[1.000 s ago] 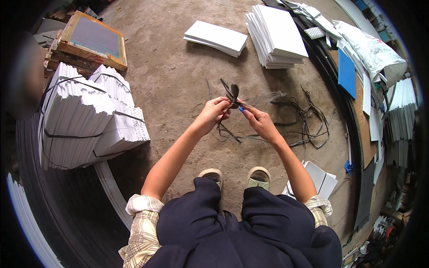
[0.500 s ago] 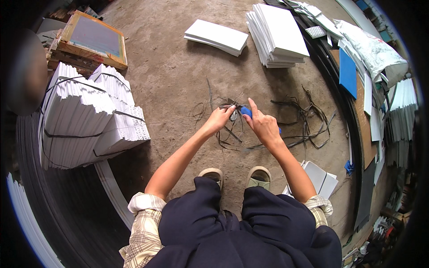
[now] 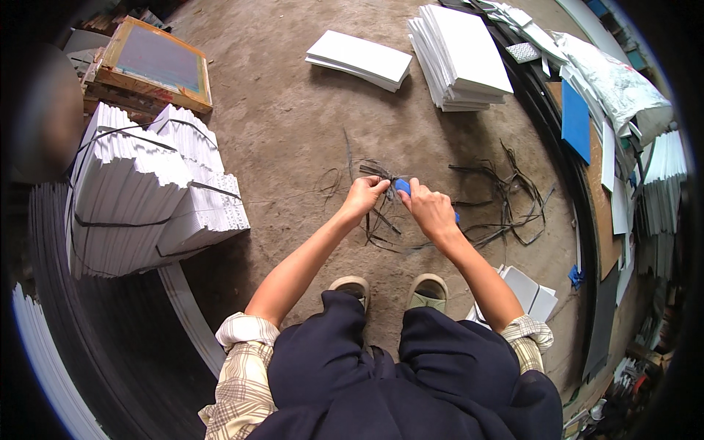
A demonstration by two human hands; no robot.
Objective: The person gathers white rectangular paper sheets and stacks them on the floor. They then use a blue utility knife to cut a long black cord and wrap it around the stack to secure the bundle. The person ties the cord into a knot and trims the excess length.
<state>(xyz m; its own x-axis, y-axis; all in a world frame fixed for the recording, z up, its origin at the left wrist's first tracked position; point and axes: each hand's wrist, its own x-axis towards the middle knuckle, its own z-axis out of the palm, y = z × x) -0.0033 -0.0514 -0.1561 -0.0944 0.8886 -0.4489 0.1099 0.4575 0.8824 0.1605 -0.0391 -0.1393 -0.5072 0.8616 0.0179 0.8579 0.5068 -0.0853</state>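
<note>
My left hand (image 3: pixel 363 198) pinches a bunch of thin black strapping strips (image 3: pixel 375 171) over the floor in front of my feet. Strip ends stick out past its thumb and fingertips, and some loops hang below. Wrapped round a blue-handled tool (image 3: pixel 402 186), my right hand (image 3: pixel 431 211) is closed close beside the left. Blue shows at both sides of that fist; the fingers hide most of the tool, so its exact kind cannot be made out. The tool's front end meets the strips between the two hands. A loose tangle of black strapping (image 3: pixel 506 192) lies right of my right hand.
At left stand strapped bundles of white sheets (image 3: pixel 132 191), with a wooden frame (image 3: pixel 158 62) behind. Ahead lie a low white stack (image 3: pixel 359 59) and a taller one (image 3: pixel 462 55). Black strips, a blue board (image 3: pixel 576 121) and a white sack (image 3: pixel 616 81) line the right side.
My right index finger, raised before, is now curled down onto the blue-handled tool. The strip ends above my left hand have shifted slightly and fan out to the upper left.
</note>
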